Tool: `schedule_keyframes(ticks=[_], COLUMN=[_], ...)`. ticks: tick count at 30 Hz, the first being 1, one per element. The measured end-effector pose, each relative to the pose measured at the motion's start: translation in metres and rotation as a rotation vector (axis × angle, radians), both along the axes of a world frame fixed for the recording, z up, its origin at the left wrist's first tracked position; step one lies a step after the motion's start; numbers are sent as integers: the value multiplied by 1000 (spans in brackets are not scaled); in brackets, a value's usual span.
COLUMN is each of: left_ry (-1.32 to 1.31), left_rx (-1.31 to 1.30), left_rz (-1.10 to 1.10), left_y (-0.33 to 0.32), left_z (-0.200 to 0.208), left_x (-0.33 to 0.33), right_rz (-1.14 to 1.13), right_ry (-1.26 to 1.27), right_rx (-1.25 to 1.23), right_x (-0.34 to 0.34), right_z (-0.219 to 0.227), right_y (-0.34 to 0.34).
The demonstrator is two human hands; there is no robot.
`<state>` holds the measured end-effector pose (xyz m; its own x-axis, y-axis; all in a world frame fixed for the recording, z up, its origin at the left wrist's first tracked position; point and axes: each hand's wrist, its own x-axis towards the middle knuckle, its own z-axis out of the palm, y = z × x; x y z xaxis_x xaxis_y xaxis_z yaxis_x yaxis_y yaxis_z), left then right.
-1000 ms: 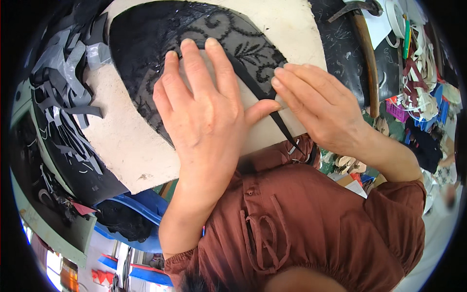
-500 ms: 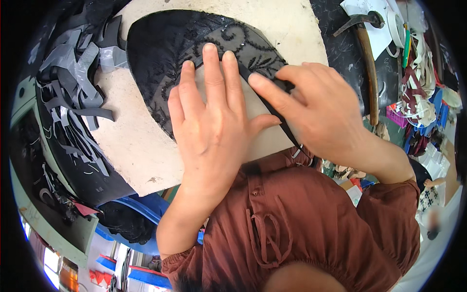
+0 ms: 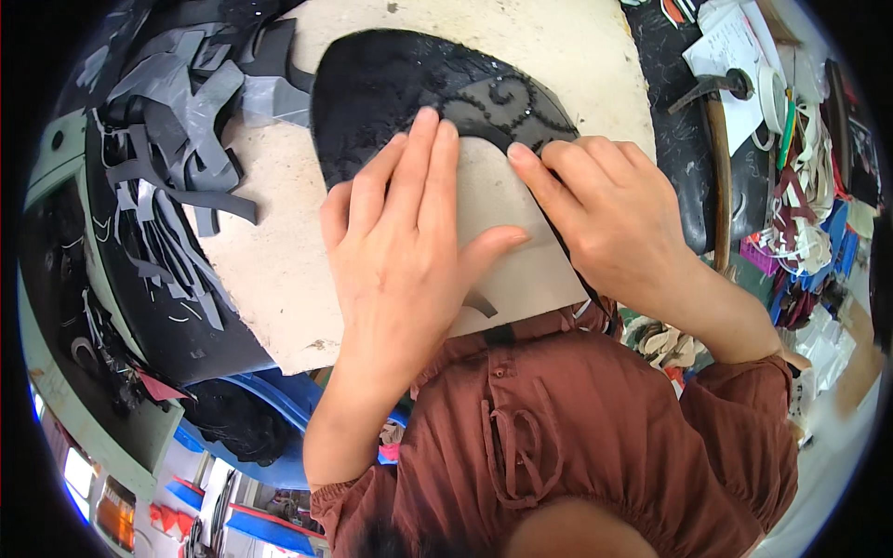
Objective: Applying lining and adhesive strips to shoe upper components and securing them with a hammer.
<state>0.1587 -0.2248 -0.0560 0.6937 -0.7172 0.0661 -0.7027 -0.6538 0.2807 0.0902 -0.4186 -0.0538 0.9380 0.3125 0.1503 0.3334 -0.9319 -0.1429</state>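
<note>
On a pale board (image 3: 614, 84) lies a curved black fabric piece (image 3: 372, 79), like a shoe upper, with a sheer patch (image 3: 507, 102) bearing beaded scrollwork. My left hand (image 3: 395, 209) rests flat across it, fingers stretched and thumb spread over the board. A dark tip (image 3: 480, 304) shows beside that wrist. My right hand (image 3: 600, 200) is half curled at the piece's inner right edge. Its thumb tip presses on a narrow black strip (image 3: 488, 135) that follows this edge. The strip's lower end runs beneath the right hand toward my lap. The right fingertips are partly hidden.
Grey and black strip offcuts (image 3: 177, 121) are heaped left of the board. A hammer (image 3: 718, 167) with a wooden handle lies at the right, near white papers (image 3: 735, 56) and a tape roll (image 3: 770, 98). A blue tub (image 3: 279, 409) stands below the board's left corner.
The view has shifted, and the black piece appears farther right. Its left edge, seen beside my left hand before, is now mostly covered. A dark tip has appeared by my left wrist.
</note>
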Motion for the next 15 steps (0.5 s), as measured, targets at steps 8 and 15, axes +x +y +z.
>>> schedule_keyframes(ticks=[8,15], left_ry=[155,166], left_rx=[-208,-739], left_rz=[-6,562], left_y=[28,147], left_z=[4,32], left_x=[14,51], right_rz=[2,-123], right_ry=[34,159], right_rx=[41,344], right_x=[36,48], right_z=[17,46], right_y=[22,24])
